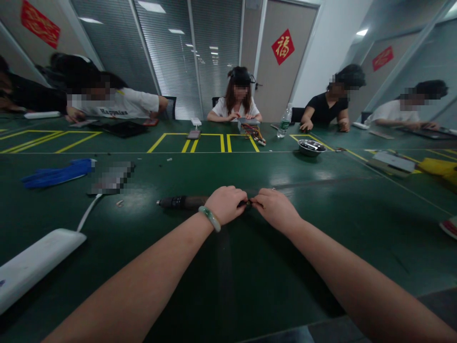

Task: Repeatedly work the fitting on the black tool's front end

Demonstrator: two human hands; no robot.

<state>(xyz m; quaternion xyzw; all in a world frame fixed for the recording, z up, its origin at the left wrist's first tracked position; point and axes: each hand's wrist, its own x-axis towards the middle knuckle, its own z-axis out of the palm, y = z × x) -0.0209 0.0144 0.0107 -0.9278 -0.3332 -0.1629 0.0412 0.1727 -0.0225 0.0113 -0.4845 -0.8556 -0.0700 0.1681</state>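
Two hands, the left hand (228, 202) and the right hand (276, 207), meet in the head view at the right end of a dark tool (183, 202), which lies along the green desk (196, 295) with its metal tip pointing left. The left hand is closed over the tool's right end, its fingers bunched together, and a green-and-white bangle (210, 219) circles that wrist close beside the tool. The right hand has thumb and fingers pinched on a small dark piece (246, 203) with a brassy spot, at the tool's right; whether that piece belongs to the tool cannot be made out. Left of the tool and slightly beyond it lies a phone-like device (112, 177), its face blurred, a white cable (87, 214) linking it to a long white box (43, 262) nearer than the tool. Farther left of the tool lies a blue glove (59, 174). Well beyond the tool, yellow tape lines (207, 135) mark the desk; coloured wires (253, 133), a plastic bottle (284, 123) and a metal bowl (312, 147) stand beyond and to its right. Five people (233, 102) sit across the desk, farther off than the tool.
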